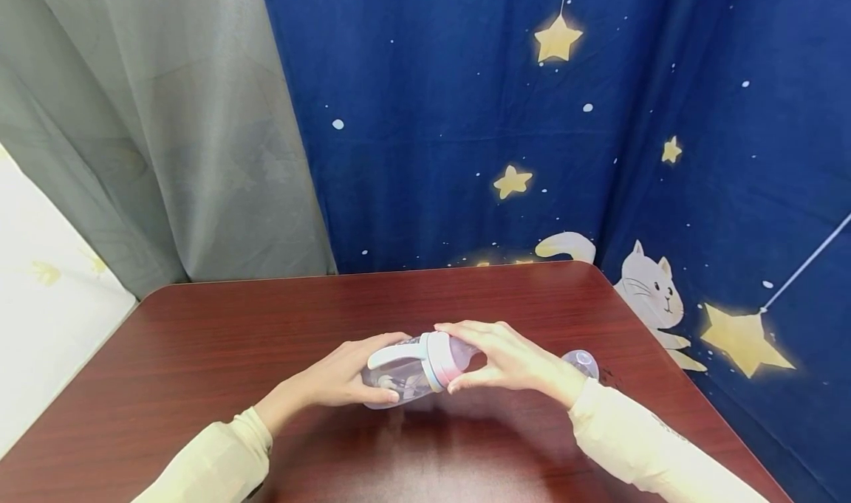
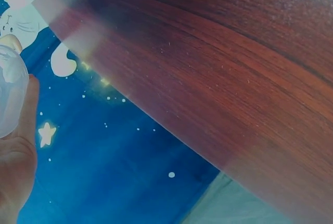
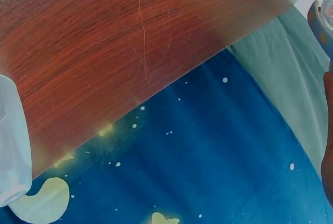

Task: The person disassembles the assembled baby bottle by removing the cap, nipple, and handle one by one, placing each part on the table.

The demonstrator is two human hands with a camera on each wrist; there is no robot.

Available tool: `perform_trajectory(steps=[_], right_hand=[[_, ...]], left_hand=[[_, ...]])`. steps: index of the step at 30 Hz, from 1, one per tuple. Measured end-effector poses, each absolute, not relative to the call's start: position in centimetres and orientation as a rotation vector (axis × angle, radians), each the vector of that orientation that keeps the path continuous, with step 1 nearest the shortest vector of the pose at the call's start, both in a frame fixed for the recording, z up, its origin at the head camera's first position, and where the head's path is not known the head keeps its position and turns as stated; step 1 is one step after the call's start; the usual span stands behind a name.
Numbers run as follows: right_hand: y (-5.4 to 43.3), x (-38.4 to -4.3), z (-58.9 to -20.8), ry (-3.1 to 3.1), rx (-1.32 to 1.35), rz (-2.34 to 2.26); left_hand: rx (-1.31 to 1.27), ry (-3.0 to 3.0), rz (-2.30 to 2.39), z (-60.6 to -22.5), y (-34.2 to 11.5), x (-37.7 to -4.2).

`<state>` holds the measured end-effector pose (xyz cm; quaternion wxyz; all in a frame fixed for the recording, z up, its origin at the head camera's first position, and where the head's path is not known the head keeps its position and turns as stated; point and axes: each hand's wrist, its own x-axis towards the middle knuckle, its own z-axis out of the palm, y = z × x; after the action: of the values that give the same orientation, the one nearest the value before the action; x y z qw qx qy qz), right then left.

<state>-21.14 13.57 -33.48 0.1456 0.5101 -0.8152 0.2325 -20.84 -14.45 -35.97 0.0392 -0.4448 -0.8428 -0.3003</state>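
Observation:
Tilted over the table, a clear baby bottle (image 1: 405, 374) with a pale handle (image 1: 397, 354) is held between both hands. My left hand (image 1: 352, 374) grips its body from the left, thumb along the near side. Fingers and thumb of my right hand (image 1: 499, 355) pinch the white and pink collar (image 1: 441, 361) around the teat end. In the left wrist view, the bottle's base (image 2: 11, 91) shows beside the left hand (image 2: 18, 166). At the right wrist view's right edge, part of the collar (image 3: 316, 31) appears above the right hand (image 3: 328, 140).
A clear dome-shaped cap (image 1: 581, 361) stands on the reddish-brown wooden table (image 1: 266, 318), just behind my right wrist. It fills the left edge of the right wrist view. Beyond the table hang a blue star-patterned curtain (image 1: 432, 119) and a grey one (image 1: 213, 156).

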Motion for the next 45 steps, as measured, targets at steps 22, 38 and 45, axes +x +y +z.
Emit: perform_trajectory(steps=[22, 38, 45], right_hand=[[14.00, -20.75, -33.99, -2.246, 1.498, 0.684], [14.02, -20.73, -33.83, -2.167, 1.604, 0.600], [14.15, -20.88, -33.68, -2.269, 1.531, 0.674]], left_hand=[[-1.473, -2.531, -0.914, -35.79, -14.06, -21.01], [-1.542, -2.496, -1.004, -36.31, -14.22, -21.10], [-1.511, -2.487, -0.991, -36.06, -14.11, -21.23]])
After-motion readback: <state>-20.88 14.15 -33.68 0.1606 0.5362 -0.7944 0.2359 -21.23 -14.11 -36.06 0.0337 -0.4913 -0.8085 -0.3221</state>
